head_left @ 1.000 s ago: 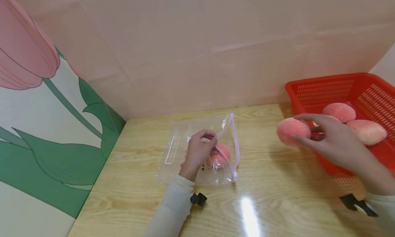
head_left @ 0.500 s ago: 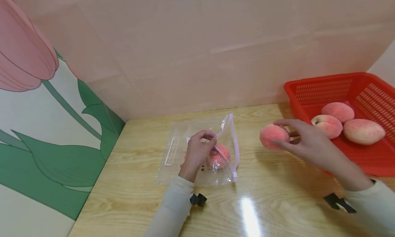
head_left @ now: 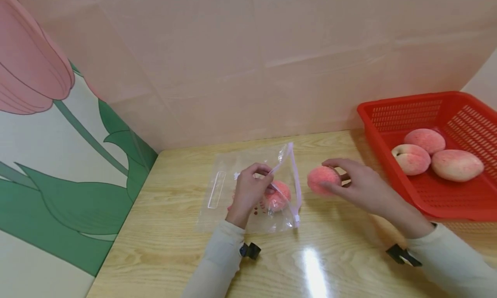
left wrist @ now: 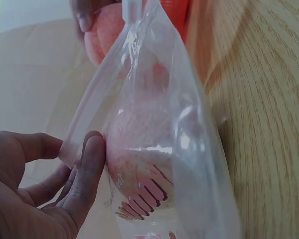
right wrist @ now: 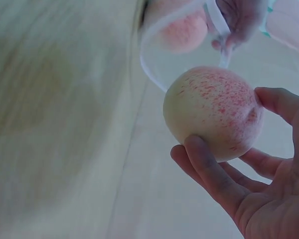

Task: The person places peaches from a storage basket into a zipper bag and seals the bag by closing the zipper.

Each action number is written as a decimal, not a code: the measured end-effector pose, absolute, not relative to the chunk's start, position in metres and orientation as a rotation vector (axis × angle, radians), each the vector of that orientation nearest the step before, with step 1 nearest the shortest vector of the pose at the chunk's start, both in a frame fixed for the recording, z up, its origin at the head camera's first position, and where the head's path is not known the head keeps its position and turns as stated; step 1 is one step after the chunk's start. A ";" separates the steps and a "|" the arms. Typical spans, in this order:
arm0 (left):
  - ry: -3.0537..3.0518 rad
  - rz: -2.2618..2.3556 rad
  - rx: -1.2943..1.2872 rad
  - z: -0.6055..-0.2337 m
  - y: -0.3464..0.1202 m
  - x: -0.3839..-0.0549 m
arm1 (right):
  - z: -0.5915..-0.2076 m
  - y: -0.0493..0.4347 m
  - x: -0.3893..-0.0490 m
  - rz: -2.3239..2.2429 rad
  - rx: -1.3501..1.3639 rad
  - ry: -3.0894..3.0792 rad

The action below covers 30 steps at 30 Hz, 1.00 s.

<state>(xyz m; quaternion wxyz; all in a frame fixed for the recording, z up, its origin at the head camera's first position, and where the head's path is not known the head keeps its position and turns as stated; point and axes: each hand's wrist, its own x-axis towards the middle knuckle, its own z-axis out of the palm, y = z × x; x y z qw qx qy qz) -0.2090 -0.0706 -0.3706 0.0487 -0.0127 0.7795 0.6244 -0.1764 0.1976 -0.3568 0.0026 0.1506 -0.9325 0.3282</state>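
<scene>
A clear zip bag (head_left: 227, 164) with a pale pink zip edge lies on the table, its mouth parted toward the right. Inside it rests one pink peach (head_left: 278, 196), seen through the printed plastic in the left wrist view too. My left hand (head_left: 250, 190) pinches the upper lip of the bag's mouth between thumb and fingers. In my right hand (head_left: 363, 188) a second peach (right wrist: 214, 112) is gripped by thumb and fingertips. That peach is just right of the bag's mouth, above the table.
A red plastic basket (head_left: 411, 199) stands at the right with three peaches (head_left: 457, 165) in it. The wooden table (head_left: 163, 246) meets a pinkish covered wall (head_left: 233, 73) at the back. A tulip-patterned panel (head_left: 77, 194) borders the left side.
My right hand has carried its peach leftward from beside the basket to near the bag's mouth. My left hand keeps its place on the bag.
</scene>
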 end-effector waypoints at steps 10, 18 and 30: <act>2.380 1.902 -0.032 -0.372 -0.070 -0.209 | -0.375 0.177 -0.181 1.047 0.512 -2.936; 2.370 1.916 -0.016 -0.371 -0.069 -0.208 | -0.379 0.169 -0.182 1.080 0.520 -2.954; 2.385 1.893 0.011 -0.370 -0.070 -0.207 | -0.380 0.160 -0.181 1.146 0.584 -2.944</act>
